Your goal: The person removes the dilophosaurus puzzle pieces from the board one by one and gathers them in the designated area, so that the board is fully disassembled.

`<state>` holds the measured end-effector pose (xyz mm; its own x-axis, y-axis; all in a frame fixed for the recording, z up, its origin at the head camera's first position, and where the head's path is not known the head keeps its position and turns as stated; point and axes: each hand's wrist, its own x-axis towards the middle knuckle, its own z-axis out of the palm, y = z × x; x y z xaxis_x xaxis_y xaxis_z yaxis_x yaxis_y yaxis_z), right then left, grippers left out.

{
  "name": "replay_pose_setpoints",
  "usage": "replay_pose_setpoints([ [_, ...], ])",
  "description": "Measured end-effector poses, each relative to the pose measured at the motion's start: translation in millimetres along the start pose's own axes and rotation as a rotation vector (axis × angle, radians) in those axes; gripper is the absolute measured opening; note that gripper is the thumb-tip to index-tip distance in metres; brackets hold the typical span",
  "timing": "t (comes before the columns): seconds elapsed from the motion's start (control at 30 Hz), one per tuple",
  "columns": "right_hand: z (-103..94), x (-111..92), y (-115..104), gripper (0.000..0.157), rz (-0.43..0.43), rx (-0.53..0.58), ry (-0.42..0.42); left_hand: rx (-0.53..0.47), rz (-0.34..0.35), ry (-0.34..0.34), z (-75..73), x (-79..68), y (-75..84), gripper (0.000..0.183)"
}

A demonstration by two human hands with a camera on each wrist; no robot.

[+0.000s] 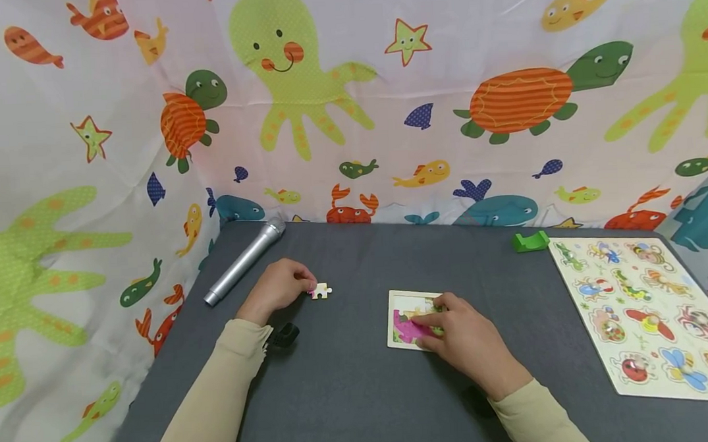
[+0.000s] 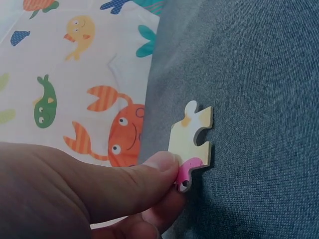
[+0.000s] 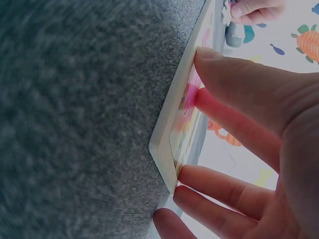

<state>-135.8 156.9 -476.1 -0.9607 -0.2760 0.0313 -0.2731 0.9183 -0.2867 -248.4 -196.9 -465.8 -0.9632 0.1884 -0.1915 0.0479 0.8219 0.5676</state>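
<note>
Between thumb and fingers, my left hand pinches a jigsaw puzzle piece, pale yellow with a pink patch and a small dark eye at one corner. In the head view the jigsaw piece is just above the table, left of the puzzle. My right hand lies over the right side of a small framed jigsaw puzzle with pink and green pieces. Its fingers are spread, the thumb and fingertips touching the puzzle's face and edge. Part of the picture is hidden under that hand.
A silver microphone lies beyond my left hand at the table's left edge. At the right is a large peg puzzle board with insects and animals, a green curved block at its corner. A sea-animal curtain surrounds the grey table.
</note>
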Motion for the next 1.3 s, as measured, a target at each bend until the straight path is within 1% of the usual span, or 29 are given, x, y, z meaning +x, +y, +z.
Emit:
replay_pose_setpoints([
  [0.27,-2.5,0,2,0.042,0.001,0.008,-0.004,0.034,-0.018,0.004,2.7,3.2,4.4,0.011],
  [0.5,-3.9,-1,2,0.042,-0.005,0.008,-0.001,0.021,-0.04,0.01,3.7,2.8,6.4,0.01],
  [0.63,-4.5,-2,2,0.042,0.025,0.025,-0.003,0.011,-0.032,0.026,5.5,0.5,14.7,0.012],
  [0.67,-4.7,-2,2,0.042,0.034,0.03,-0.004,0.008,-0.018,0.033,6.8,-0.1,17.8,0.013],
  [0.73,-4.9,-4,1,0.042,0.051,0.036,-0.011,0.005,0.017,0.049,10.7,-2.4,27.5,0.013],
  [0.8,-5.3,-6,2,0.042,0.06,0.034,-0.015,0.01,0.064,0.065,17.9,-4.3,40.1,0.013],
  [0.87,-5.5,-7,2,0.043,0.061,0.024,-0.015,0.019,0.115,0.066,27.6,-5.6,55.7,0.011],
  [0.93,-5.4,-9,3,0.044,0.061,0.015,-0.01,0.024,0.16,0.053,39.3,-6.2,74.2,0.009],
  [1.0,-5.0,-10,4,0.044,0.057,0.015,0.0,0.024,0.213,0.023,51.4,-5.2,93.3,0.009],
  [1.1,-2.8,-13,5,0.043,0.034,0.023,0.027,0.0,0.276,-0.052,69.5,-1.0,119.7,0.009],
  [1.2,0.5,-14,5,0.041,-0.002,0.033,0.063,-0.02,0.287,-0.128,86.3,5.3,138.4,0.011],
  [1.3,3.8,-13,4,0.04,-0.04,0.037,0.096,-0.011,0.268,-0.158,99.5,9.9,148.1,0.01],
])
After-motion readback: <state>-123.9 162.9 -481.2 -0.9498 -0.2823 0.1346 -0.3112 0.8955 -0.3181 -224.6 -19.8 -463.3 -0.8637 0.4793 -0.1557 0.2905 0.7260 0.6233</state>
